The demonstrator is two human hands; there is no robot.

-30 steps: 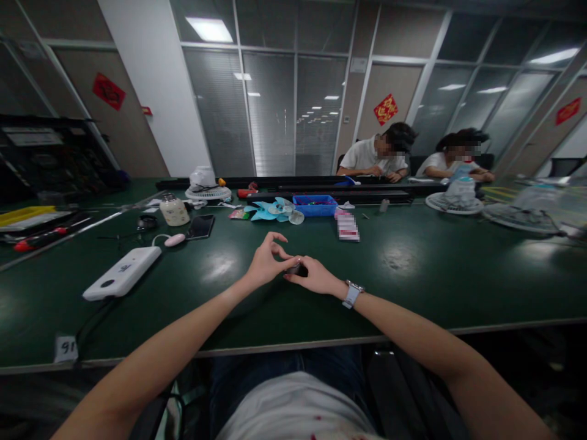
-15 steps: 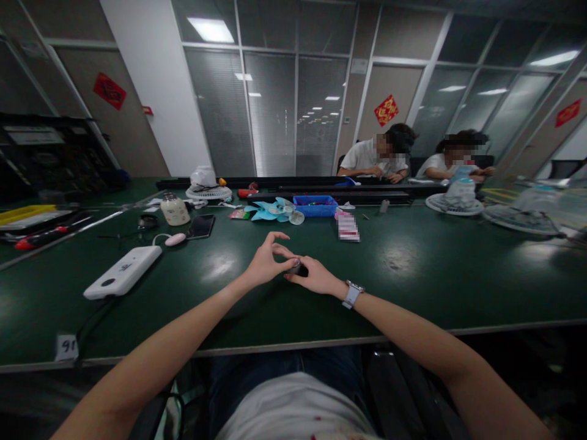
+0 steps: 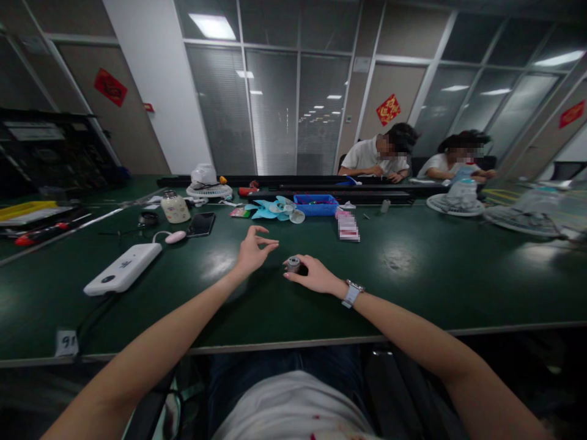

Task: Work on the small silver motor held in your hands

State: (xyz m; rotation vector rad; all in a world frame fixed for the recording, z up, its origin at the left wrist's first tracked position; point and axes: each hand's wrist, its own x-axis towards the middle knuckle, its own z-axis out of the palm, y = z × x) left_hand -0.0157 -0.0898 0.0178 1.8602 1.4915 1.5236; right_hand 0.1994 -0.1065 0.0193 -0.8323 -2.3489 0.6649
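Right of the right grip [image 3: 317, 275] the tabletop [image 3: 440, 269] leaves passage, but ahead a blue bin [image 3: 318, 210] blocks.

Shows a dark green, glossy bench [image 3: 426, 281] with a pale front edge. Carries at left a long white box [image 3: 121, 269] with a dark cable, near a pink oval piece [image 3: 175, 237], a dark phone [image 3: 202, 224] and a patterned cream jar [image 3: 175, 209]. Bears along the middle rear some light-blue fan blades [image 3: 270, 209], a blue tray [image 3: 321, 208] and a blurred pink-and-white pack [image 3: 348, 226]. Holds at rear left a white fan part [image 3: 203, 178], at rear right a round-based white unit [image 3: 458, 198]. Toward the centre, presents a small metal cylinder [image 3: 293, 265], upright; cannot tell whether touching the bench.
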